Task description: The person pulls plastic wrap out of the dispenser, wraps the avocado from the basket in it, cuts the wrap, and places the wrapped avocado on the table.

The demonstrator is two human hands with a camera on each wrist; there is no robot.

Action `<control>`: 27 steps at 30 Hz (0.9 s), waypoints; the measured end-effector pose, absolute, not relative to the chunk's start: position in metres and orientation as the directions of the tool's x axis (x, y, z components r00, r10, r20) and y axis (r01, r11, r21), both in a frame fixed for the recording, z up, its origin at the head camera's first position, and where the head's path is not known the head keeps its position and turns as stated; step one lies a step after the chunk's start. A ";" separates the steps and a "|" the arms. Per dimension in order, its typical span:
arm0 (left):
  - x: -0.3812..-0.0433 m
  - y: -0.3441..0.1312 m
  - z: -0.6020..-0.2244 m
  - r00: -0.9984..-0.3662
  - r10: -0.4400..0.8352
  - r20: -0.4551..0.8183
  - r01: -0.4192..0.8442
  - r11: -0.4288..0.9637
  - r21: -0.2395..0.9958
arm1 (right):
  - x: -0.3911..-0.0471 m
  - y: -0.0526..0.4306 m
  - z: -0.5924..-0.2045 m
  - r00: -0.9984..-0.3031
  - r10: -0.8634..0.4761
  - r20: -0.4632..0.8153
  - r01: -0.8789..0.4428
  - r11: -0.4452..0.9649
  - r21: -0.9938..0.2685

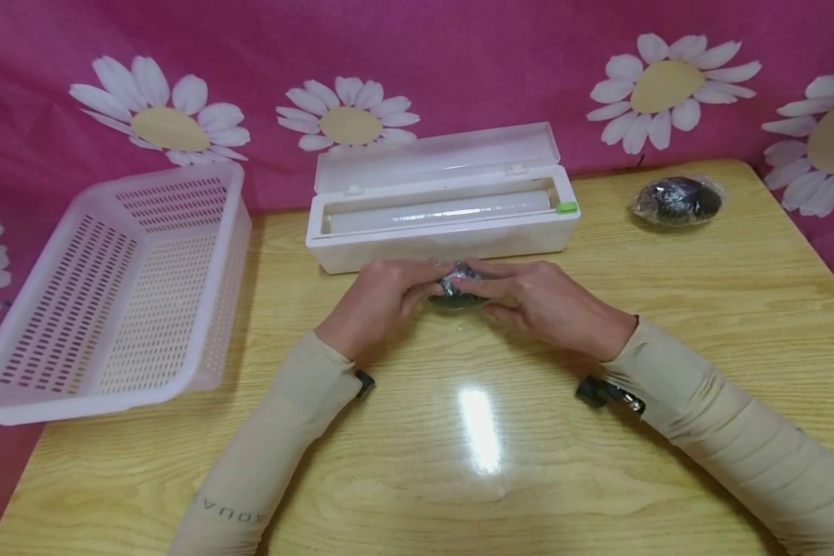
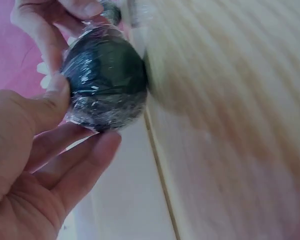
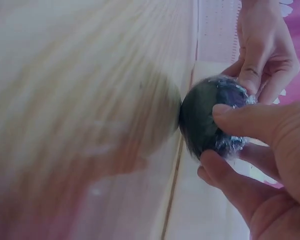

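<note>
A dark green-black rounded piece of produce [image 1: 456, 300], covered in clear cling film, sits on the table in front of the white box; its exact kind cannot be told. From the left, my left hand [image 1: 384, 300] holds it, thumb and fingertips on the wrapped surface. My right hand [image 1: 545, 303] grips the opposite side between thumb and fingers. In the left wrist view the film on the produce [image 2: 107, 80] looks crinkled and shiny. The right wrist view shows the produce [image 3: 205, 117] resting against the tabletop.
Behind the hands stands a white cling film dispenser box [image 1: 445, 245], lid raised, a film roll [image 1: 452, 212] inside and a green slider [image 1: 566, 207] on its edge. A white slotted basket [image 1: 211, 309] stands left. Another film-wrapped dark oval item [image 1: 677, 201] lies far right on the wooden table [image 1: 417, 494].
</note>
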State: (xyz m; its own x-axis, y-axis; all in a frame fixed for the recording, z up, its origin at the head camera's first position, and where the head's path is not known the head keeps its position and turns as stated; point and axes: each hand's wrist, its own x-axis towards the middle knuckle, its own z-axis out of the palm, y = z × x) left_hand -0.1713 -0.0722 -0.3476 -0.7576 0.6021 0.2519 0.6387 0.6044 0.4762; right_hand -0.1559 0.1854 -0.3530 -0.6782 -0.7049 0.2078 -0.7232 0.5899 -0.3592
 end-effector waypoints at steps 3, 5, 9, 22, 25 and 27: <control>-0.172 -0.072 -0.350 -0.727 0.624 0.286 0.677 0.582 0.451 | -0.157 0.185 -0.353 -0.696 -0.689 0.200 -0.702 0.594 -0.393; -0.172 -0.072 -0.351 -0.708 0.638 0.301 0.698 0.569 0.436 | -0.158 0.185 -0.353 -0.705 -0.680 0.201 -0.690 0.592 -0.416; -0.172 -0.072 -0.351 -0.698 0.644 0.313 0.709 0.561 0.427 | -0.161 0.185 -0.354 -0.720 -0.662 0.208 -0.670 0.586 -0.455; -0.172 -0.072 -0.345 -0.761 0.633 0.143 0.616 0.636 0.464 | -0.173 0.192 -0.353 -0.744 -0.651 0.151 -0.621 0.589 -0.517; -0.173 -0.073 -0.345 -0.777 0.618 0.120 0.587 0.642 0.494 | -0.174 0.194 -0.352 -0.742 -0.664 0.094 -0.605 0.603 -0.520; -0.173 -0.074 -0.345 -0.779 0.615 0.121 0.582 0.637 0.506 | -0.175 0.195 -0.351 -0.738 -0.670 0.078 -0.604 0.605 -0.519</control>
